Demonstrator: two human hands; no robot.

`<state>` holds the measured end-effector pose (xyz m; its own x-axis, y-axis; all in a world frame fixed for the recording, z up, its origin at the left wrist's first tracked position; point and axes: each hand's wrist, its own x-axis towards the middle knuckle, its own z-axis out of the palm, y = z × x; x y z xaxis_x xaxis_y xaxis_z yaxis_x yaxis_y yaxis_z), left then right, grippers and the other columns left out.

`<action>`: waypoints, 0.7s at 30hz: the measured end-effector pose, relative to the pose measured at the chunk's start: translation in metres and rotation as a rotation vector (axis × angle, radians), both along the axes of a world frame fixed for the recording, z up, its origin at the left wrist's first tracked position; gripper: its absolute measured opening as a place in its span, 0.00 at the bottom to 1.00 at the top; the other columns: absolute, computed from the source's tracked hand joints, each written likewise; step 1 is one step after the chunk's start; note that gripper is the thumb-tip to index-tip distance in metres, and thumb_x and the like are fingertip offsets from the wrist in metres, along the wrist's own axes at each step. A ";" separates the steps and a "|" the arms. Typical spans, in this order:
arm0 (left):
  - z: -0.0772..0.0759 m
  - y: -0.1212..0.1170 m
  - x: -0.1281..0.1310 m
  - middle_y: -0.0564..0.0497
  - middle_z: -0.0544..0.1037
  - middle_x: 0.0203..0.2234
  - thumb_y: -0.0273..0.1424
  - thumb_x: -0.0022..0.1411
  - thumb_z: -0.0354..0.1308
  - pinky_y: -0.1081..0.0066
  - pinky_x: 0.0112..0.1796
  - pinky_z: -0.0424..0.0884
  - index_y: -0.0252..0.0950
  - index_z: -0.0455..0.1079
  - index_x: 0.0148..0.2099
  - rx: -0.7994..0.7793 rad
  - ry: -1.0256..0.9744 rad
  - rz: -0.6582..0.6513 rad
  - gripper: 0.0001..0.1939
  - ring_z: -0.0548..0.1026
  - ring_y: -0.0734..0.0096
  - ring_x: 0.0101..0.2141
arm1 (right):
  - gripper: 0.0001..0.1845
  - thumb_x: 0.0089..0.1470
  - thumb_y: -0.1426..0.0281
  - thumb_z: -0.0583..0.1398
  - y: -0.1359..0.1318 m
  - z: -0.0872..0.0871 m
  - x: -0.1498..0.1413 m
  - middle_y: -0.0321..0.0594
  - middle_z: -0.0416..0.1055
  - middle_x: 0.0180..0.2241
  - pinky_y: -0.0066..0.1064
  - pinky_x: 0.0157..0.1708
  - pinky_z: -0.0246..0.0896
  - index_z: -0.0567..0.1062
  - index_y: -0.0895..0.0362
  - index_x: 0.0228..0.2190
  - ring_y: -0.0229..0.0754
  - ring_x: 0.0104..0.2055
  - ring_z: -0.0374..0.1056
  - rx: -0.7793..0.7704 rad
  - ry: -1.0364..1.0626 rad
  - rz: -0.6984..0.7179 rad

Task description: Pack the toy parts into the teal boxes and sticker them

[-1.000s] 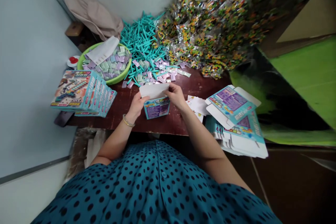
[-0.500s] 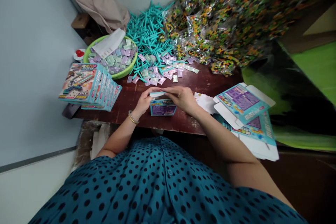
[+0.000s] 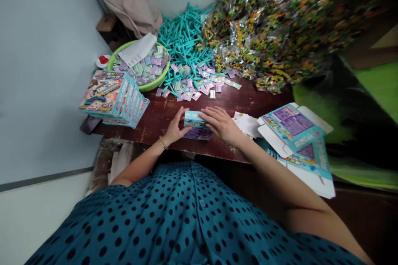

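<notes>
A small teal and purple cardboard box point(image 3: 196, 132) stands on the table in front of me, its top flap folded down. My left hand point(image 3: 175, 129) grips the box's left end, thumb against the front and fingers at the far side. Across the right part of the top lies my right hand point(image 3: 221, 124), fingers stretched out flat and covering that corner. What the box contains is hidden.
Finished-looking boxes point(image 3: 105, 93) are stacked at the left, beside a green basin point(image 3: 155, 85) of small sachets. Teal sticks point(image 3: 183, 35) and bagged colourful pieces point(image 3: 248, 45) pile up behind. Flattened cartons point(image 3: 290, 126) and white papers point(image 3: 247, 124) lie right on the dark red table point(image 3: 149, 126).
The white flap that stood raised between both hands is folded down over the box top. My right hand has gone from pinching the flap to lying flat on it. The view has shifted.
</notes>
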<state>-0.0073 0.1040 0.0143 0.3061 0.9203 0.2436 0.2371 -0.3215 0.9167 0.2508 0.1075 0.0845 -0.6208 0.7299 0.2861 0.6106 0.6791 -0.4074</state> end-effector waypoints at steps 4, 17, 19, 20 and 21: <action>-0.003 -0.029 0.002 0.39 0.81 0.45 0.47 0.56 0.69 0.52 0.50 0.75 0.36 0.73 0.56 -0.133 0.100 0.105 0.31 0.80 0.51 0.45 | 0.31 0.67 0.62 0.55 -0.010 -0.005 0.001 0.50 0.58 0.69 0.58 0.67 0.55 0.60 0.48 0.69 0.56 0.71 0.54 0.140 0.188 -0.275; 0.181 -0.016 -0.159 0.34 0.73 0.56 0.36 0.61 0.64 0.30 0.63 0.48 0.37 0.74 0.56 0.313 0.595 0.902 0.22 0.59 0.33 0.65 | 0.21 0.64 0.59 0.59 -0.082 -0.038 0.089 0.56 0.63 0.64 0.61 0.64 0.55 0.77 0.53 0.53 0.62 0.68 0.58 0.203 0.130 -0.844; 0.172 -0.005 -0.137 0.34 0.75 0.54 0.38 0.62 0.63 0.34 0.61 0.56 0.35 0.73 0.57 0.187 0.416 0.658 0.22 0.64 0.37 0.62 | 0.26 0.63 0.56 0.59 -0.090 -0.048 0.108 0.59 0.57 0.68 0.66 0.64 0.51 0.74 0.56 0.58 0.66 0.71 0.51 0.151 -0.027 -1.008; 0.167 0.000 -0.124 0.35 0.76 0.53 0.39 0.63 0.63 0.37 0.60 0.61 0.35 0.72 0.58 0.114 0.317 0.525 0.23 0.67 0.39 0.61 | 0.30 0.62 0.55 0.60 -0.094 -0.053 0.117 0.61 0.55 0.69 0.69 0.63 0.49 0.71 0.57 0.61 0.69 0.72 0.48 0.103 -0.097 -1.092; 0.163 0.004 -0.111 0.35 0.76 0.52 0.40 0.64 0.62 0.39 0.58 0.64 0.35 0.71 0.59 0.036 0.228 0.396 0.24 0.68 0.40 0.60 | 0.34 0.61 0.54 0.60 -0.099 -0.059 0.124 0.63 0.54 0.69 0.71 0.62 0.47 0.68 0.59 0.63 0.70 0.72 0.47 0.042 -0.153 -1.157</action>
